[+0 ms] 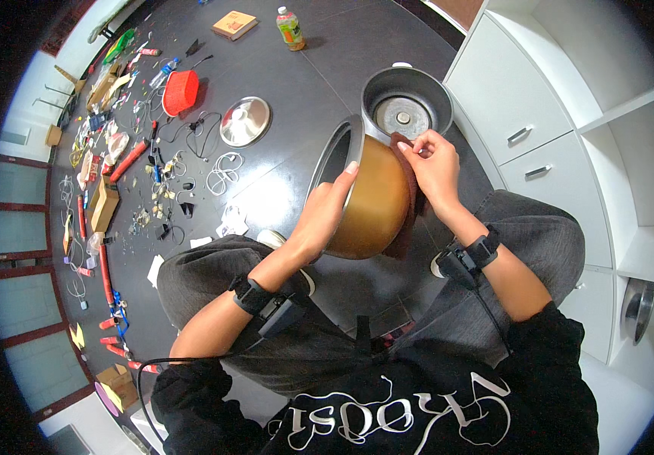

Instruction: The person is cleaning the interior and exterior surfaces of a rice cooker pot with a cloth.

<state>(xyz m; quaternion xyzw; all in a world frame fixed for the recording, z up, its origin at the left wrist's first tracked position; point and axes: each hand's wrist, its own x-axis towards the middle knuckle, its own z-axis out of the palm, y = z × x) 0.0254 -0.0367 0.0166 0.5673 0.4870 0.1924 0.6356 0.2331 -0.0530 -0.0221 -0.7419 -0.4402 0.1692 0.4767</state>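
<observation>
Tilted on its side above the floor is a gold-coloured inner cooking pot (pixel 369 196) with a dark rim and dark inside. My left hand (pixel 322 213) grips it by the rim, thumb along the outer edge. A dark brown cloth (pixel 409 170) lies against the pot's base, its top corner pinched in the fingers of my right hand (pixel 432 168). Just beyond my hands stands the rice cooker body (pixel 406 105), uncovered, showing the round heating plate (pixel 402 115) at its bottom. A shiny metal lid (pixel 245 121) rests on the floor to the left.
White drawer cabinets (pixel 537 125) stand close on the right. A drink bottle (pixel 290 29) and a book (pixel 235 25) are at the far side. On the left, a red plastic basket (pixel 181 93), white cable (pixel 225 173), cardboard box (pixel 104 203) and several red tubes (pixel 129 161) litter the dark floor.
</observation>
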